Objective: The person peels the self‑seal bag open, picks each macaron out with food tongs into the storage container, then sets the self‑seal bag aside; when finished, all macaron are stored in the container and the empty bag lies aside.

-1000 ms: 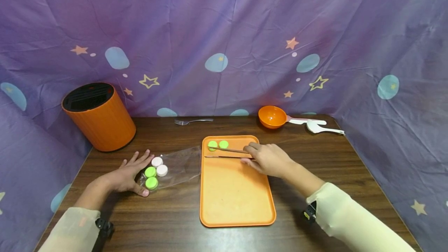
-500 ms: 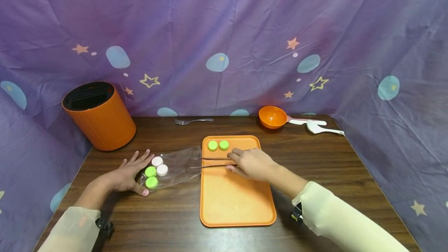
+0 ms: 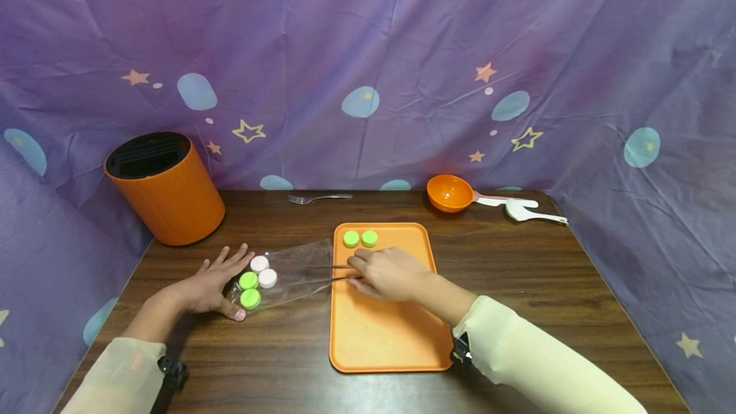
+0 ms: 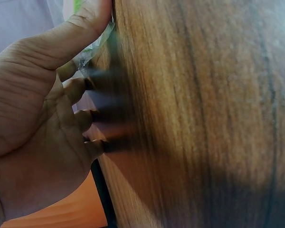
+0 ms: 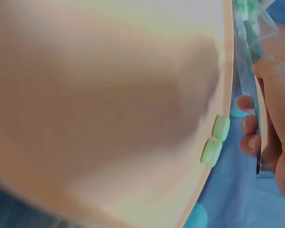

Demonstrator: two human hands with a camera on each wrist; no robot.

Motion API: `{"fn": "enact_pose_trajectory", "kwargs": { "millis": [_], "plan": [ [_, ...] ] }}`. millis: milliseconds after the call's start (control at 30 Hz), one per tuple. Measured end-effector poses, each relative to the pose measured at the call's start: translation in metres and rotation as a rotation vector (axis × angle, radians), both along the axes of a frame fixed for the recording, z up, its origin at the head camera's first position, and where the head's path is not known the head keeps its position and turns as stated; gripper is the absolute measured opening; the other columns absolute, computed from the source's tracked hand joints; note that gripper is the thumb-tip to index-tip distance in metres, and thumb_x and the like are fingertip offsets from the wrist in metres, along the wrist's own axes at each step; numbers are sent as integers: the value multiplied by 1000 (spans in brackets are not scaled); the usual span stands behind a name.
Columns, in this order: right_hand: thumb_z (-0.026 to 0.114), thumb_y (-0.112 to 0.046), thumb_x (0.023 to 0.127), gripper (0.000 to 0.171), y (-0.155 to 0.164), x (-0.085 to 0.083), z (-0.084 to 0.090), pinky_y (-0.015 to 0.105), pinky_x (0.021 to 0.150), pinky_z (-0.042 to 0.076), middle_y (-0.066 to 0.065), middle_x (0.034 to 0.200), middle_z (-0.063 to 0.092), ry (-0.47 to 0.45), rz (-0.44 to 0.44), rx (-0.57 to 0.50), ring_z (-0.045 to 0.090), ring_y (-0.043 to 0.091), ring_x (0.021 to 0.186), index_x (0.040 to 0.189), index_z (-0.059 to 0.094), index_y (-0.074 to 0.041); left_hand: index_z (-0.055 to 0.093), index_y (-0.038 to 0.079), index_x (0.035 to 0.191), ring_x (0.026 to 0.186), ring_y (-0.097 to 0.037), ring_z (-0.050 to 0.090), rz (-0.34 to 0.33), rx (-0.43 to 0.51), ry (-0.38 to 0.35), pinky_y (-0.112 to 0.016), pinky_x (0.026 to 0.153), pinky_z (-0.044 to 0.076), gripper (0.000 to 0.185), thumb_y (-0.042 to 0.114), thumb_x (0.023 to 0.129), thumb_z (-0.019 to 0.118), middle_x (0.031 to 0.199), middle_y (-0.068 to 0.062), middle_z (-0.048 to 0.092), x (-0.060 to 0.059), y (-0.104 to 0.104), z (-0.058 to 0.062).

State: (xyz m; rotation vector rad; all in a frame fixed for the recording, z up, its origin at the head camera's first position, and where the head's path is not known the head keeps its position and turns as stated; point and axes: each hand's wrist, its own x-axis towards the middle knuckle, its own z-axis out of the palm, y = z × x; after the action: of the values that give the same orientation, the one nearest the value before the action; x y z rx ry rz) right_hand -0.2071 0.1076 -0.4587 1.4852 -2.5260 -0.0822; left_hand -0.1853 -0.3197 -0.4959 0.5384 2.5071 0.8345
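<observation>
My right hand (image 3: 391, 273) is over the orange tray (image 3: 391, 344), gripping metal tongs (image 5: 262, 133). Their two arms point left, apart, and the tips overlap the clear plastic bag (image 3: 301, 257) in the head view. Inside the bag are two white macarons (image 3: 267, 278) and two green macarons (image 3: 250, 299), seen as round discs. Two more green macarons (image 3: 351, 239) sit side by side at the tray's far left corner. With fingers spread, my left hand (image 3: 208, 285) rests at the bag's left end, fingertips on the table; its thumb is by the near green macaron.
An orange knife block (image 3: 178, 200) with a black top stands at the back left. A fork (image 3: 319, 199) lies along the table's back edge. Farther right are an orange bowl (image 3: 450, 195), a white knife (image 3: 500, 200) and a white spoon (image 3: 520, 211). A purple curtain hangs behind.
My right hand has moved left and slightly nearer with the tongs, from beside the green macarons on the tray to the bag. The left hand stays in place.
</observation>
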Motion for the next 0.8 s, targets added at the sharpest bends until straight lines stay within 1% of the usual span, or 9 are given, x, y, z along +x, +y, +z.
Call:
{"fn": "enact_pose_trajectory", "kwargs": {
  "millis": [33,100,167,233,367,467,633,800],
  "plan": [
    [66,-39,111,26,-3,0,-1,29,58,60,-4,98,69,-4,2,4,65,7,74,117,72,-14,19,11,178,164,-63,-17,10,-3,-8,-88,122,-12,136,49,73,97,184,-26,-5,0,1,1],
    [65,-39,112,27,-8,0,-2,29,59,61,-4,98,69,0,8,9,64,7,76,117,72,-14,20,8,177,163,-64,-16,9,-6,-13,-89,121,-12,137,50,72,97,184,-28,-4,1,2,5],
    [64,-39,113,27,-13,1,-3,29,59,61,-5,97,68,11,10,12,64,7,75,115,72,-14,20,9,177,165,-62,-16,25,-22,-21,-87,124,-11,137,51,72,97,185,-26,-4,2,4,7],
    [62,-40,113,27,-18,1,-4,29,59,60,-5,96,68,29,11,11,65,7,74,112,71,-15,20,8,177,165,-62,-16,25,-29,-24,-86,125,-11,137,51,72,96,185,-26,-4,3,6,10],
    [63,-41,113,27,-27,4,-5,31,58,61,-4,96,68,31,-3,1,69,9,75,108,71,-16,20,3,176,164,-64,-14,27,-55,-31,-87,125,-9,135,43,74,98,183,-29,-3,7,12,20],
    [63,-42,113,28,-32,5,-7,31,57,60,-4,96,67,17,-20,-4,69,9,75,105,69,-16,20,0,175,164,-66,-13,28,-74,-31,-87,124,-8,133,36,74,99,182,-32,-2,8,16,24],
    [63,-41,113,29,-37,4,-9,31,53,57,-3,93,66,-3,-32,0,66,10,72,103,67,-15,20,0,175,164,-65,-13,28,-75,-30,-87,125,-8,133,36,74,99,183,-31,-2,7,15,22],
    [62,-42,113,29,-40,3,-10,29,53,56,-3,95,67,-7,-30,20,66,9,72,106,66,-14,21,4,176,163,-65,-15,19,-26,-22,-88,123,-10,135,47,73,97,183,-30,-2,6,10,17]
  ]
}}
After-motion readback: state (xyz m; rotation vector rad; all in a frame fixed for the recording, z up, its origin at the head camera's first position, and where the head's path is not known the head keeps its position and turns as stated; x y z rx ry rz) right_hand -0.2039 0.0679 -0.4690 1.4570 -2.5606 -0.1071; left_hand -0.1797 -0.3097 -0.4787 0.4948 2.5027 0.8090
